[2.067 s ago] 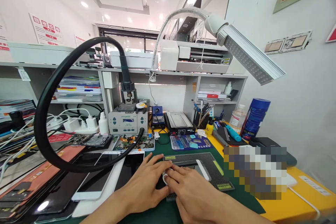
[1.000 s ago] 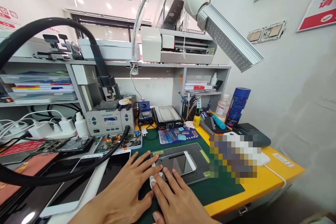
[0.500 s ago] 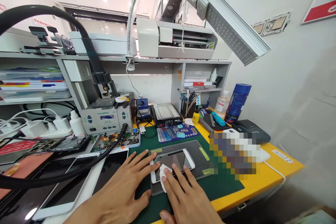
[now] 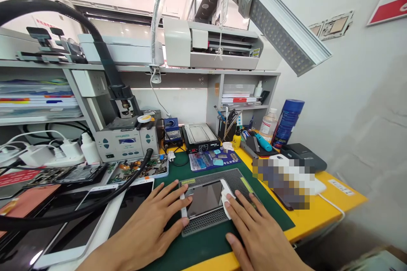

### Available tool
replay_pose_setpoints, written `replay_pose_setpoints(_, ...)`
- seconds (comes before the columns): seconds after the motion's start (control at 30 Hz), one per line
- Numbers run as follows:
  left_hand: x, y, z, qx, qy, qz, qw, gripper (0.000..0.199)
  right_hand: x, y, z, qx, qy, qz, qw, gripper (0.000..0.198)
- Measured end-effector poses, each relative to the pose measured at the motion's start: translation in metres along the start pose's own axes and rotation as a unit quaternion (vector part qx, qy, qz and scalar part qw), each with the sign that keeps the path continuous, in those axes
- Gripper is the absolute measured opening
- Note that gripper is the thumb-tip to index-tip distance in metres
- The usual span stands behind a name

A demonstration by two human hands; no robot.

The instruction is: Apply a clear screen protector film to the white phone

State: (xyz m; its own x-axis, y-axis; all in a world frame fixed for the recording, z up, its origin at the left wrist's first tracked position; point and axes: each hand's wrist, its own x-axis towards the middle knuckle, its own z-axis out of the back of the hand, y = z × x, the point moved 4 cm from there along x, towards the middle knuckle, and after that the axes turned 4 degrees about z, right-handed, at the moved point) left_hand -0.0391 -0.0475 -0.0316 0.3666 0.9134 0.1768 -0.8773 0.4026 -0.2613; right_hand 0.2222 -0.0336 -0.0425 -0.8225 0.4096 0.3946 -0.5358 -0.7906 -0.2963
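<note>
A white smartphone (image 4: pixel 206 198) with a dark, shiny screen lies face up on a grey perforated pad (image 4: pixel 210 222). My left hand (image 4: pixel 155 220) rests at the phone's left end with its fingers spread. Its index fingertip touches the screen side and its thumb tip is by the near left corner. My right hand (image 4: pixel 254 224) is at the phone's right end, fingers stretched out, pressing a small white wipe (image 4: pixel 226 203) against that end. Part of the wipe is hidden under the fingers.
Several phones and tablets (image 4: pixel 79 220) lie on the left beneath a black hose (image 4: pixel 127 188). A tray of circuit parts (image 4: pixel 140 167) and a grey rework station (image 4: pixel 124 142) stand behind. A yellow bottle (image 4: pixel 236 140) and pen holder (image 4: pixel 226 129) are at the back. A lamp (image 4: pixel 282 25) hangs above.
My right hand has slid the wipe rightward across the screen, from near the phone's middle to its right end. My left hand stays at the left end, its thumb now closer to the phone.
</note>
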Motion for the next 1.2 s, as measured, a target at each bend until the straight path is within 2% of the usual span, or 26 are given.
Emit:
replay_pose_setpoints(0.27,-0.003,0.001,0.002,0.044,0.022,0.010,0.999,0.048,-0.005,-0.006,0.002,0.011,0.022,-0.015,1.000,0.053)
replay_pose_setpoints(0.6,-0.004,0.000,0.005,0.078,0.003,-0.018,0.997,0.046,-0.006,-0.014,0.004,0.074,-0.003,-0.040,0.996,0.050)
replay_pose_setpoints(0.93,-0.006,-0.006,0.009,0.103,-0.015,-0.040,0.994,0.043,0.011,-0.032,0.000,0.162,0.072,-0.099,0.979,0.049)
replay_pose_setpoints(1.2,-0.004,-0.007,0.010,0.109,-0.005,-0.041,0.993,0.043,0.028,-0.045,-0.005,0.219,0.080,-0.112,0.966,0.049)
